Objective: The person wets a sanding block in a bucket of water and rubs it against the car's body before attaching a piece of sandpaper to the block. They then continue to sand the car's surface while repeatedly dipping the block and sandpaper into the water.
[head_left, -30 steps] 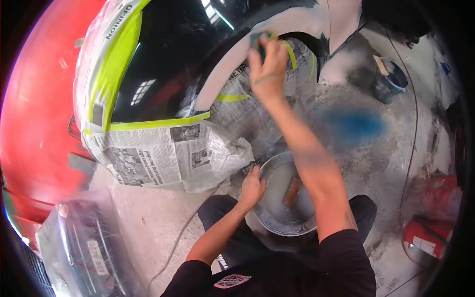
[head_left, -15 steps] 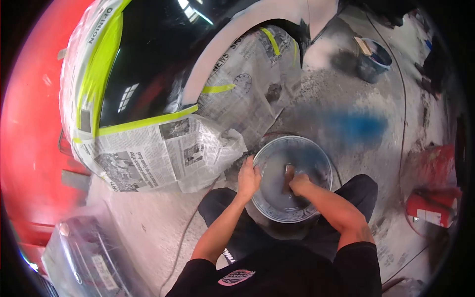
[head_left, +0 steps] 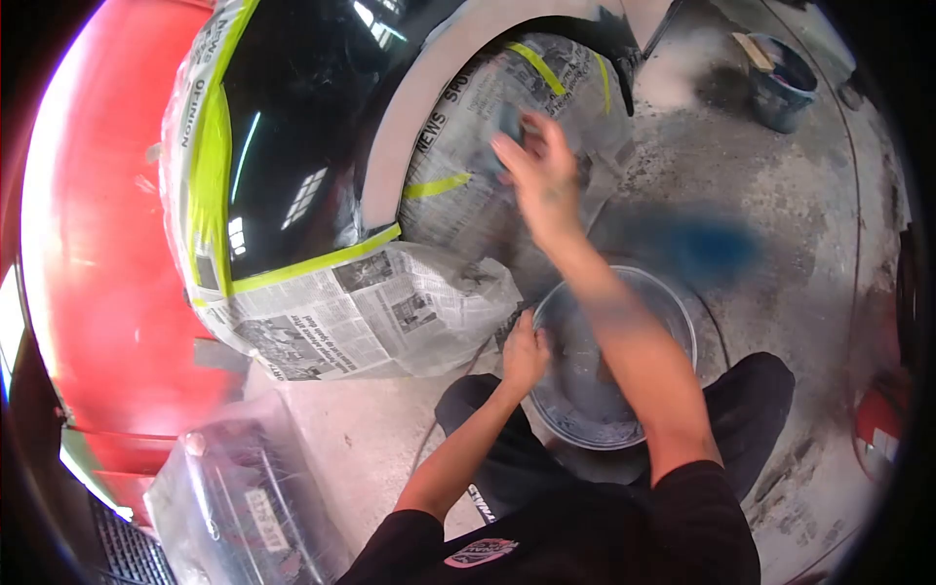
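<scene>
My right hand (head_left: pixel 542 180) is raised in front of the newspaper-covered wheel opening, its fingers closed on a small flat blue-grey pad (head_left: pixel 509 124) blurred by motion. Beyond the pad curves a pale, dull wheel arch (head_left: pixel 387 161) on a glossy black car panel (head_left: pixel 292 136). My left hand (head_left: pixel 526 357) is curled at the left rim of a round bucket (head_left: pixel 673 292) between my knees. Cloudy grey liquid (head_left: pixel 575 375) fills part of it, and my right forearm crosses above.
Newspaper (head_left: pixel 370 317) and yellow-green tape (head_left: pixel 317 263) mask the panel's edges. A red car body (head_left: pixel 107 292) stands at left, near a plastic-wrapped part (head_left: pixel 244 497). A dark bucket (head_left: pixel 783 93) is at upper right, and a red object (head_left: pixel 882 424) lies right. A hose (head_left: pixel 853 166) runs along the floor.
My right hand has come up out of the bucket with the pad, toward the wheel arch. My left hand stays at the bucket's rim. The whole view has shifted slightly.
</scene>
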{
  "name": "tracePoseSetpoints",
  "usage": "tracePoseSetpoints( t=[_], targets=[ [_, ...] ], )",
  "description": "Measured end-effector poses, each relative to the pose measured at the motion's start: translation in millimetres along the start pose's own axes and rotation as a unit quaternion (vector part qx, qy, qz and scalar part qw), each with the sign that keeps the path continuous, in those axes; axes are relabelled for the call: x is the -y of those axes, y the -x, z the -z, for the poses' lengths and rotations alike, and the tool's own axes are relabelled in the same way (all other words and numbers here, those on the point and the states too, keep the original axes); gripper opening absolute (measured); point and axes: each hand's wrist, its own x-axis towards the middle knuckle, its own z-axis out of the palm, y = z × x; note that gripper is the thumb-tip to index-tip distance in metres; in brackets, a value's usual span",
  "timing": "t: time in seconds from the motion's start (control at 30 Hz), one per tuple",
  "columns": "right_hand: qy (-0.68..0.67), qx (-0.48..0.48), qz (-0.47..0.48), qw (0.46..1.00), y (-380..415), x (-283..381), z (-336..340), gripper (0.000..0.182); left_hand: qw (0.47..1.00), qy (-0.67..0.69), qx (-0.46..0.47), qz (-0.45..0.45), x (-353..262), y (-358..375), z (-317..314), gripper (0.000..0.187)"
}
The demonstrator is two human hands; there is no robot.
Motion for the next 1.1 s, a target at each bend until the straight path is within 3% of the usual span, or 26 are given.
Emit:
tracePoseSetpoints(
  t=[0.07, 0.13, 0.17, 0.23, 0.3, 0.33, 0.43, 0.47, 0.53, 0.63, 0.7, 0.77, 0.83, 0.93, 0.97, 1.1],
  targets=[
    [-0.038, -0.028, 0.053, 0.997, -32, -19, -51, 0.045, 1.000, -0.011, 0.001, 0.007, 10, 1, -4, 0.039],
    [-0.018, -0.089, 0.096, 0.991, -36, -42, -91, 0.042, 0.984, -0.002, -0.033, -0.173, 32, 3, -11, 0.033],
    [-0.007, -0.130, 0.121, 0.984, -31, -44, -102, 0.041, 0.984, -0.006, -0.032, -0.174, 28, 5, -8, 0.033],
    [-0.023, -0.108, 0.105, 0.988, -26, -42, -98, 0.042, 0.984, 0.053, -0.027, -0.169, 15, 8, -5, 0.028],
    [0.051, -0.085, 0.124, 0.987, -33, -36, -91, 0.043, 0.985, 0.050, -0.014, -0.162, 25, 0, -10, 0.032],
    [0.068, -0.102, 0.172, 0.978, -50, -39, -86, 0.044, 0.994, 0.026, -0.003, -0.109, 29, -2, -12, 0.034],
    [-0.009, -0.174, 0.092, 0.980, -152, -19, -46, 0.044, 1.000, -0.013, 0.001, -0.025, 17, -4, -8, 0.038],
    [-0.006, -0.177, 0.092, 0.980, -151, -19, -44, 0.044, 1.000, -0.030, 0.003, 0.002, 10, -3, -5, 0.039],
    [0.016, -0.155, 0.065, 0.986, -143, -20, -45, 0.044, 0.999, -0.034, 0.008, 0.003, 2, 1, -3, 0.038],
    [-0.002, -0.123, 0.127, 0.984, -90, -43, -77, 0.045, 0.999, -0.037, 0.006, -0.014, 15, -2, -8, 0.037],
    [0.017, -0.125, 0.134, 0.983, -108, -39, -69, 0.045, 0.999, -0.029, 0.006, -0.029, 9, -9, -4, 0.037],
    [0.042, -0.125, 0.130, 0.983, -137, -28, -46, 0.045, 0.998, -0.054, 0.023, 0.020, 3, -3, -2, 0.038],
    [-0.056, -0.168, 0.031, 0.984, -186, 10, -14, 0.046, 0.998, -0.050, 0.018, 0.020, 2, -1, -2, 0.038],
    [-0.072, -0.139, 0.016, 0.987, -163, 3, -24, 0.045, 0.998, -0.055, 0.016, 0.012, 4, -1, -3, 0.039],
    [0.039, -0.168, 0.114, 0.978, -155, -32, -41, 0.046, 0.997, -0.069, 0.017, 0.006, 7, -4, -3, 0.040],
    [-0.002, -0.161, 0.138, 0.977, -157, -33, -47, 0.048, 0.997, -0.073, -0.006, -0.012, 9, -6, -5, 0.042]
  ],
)
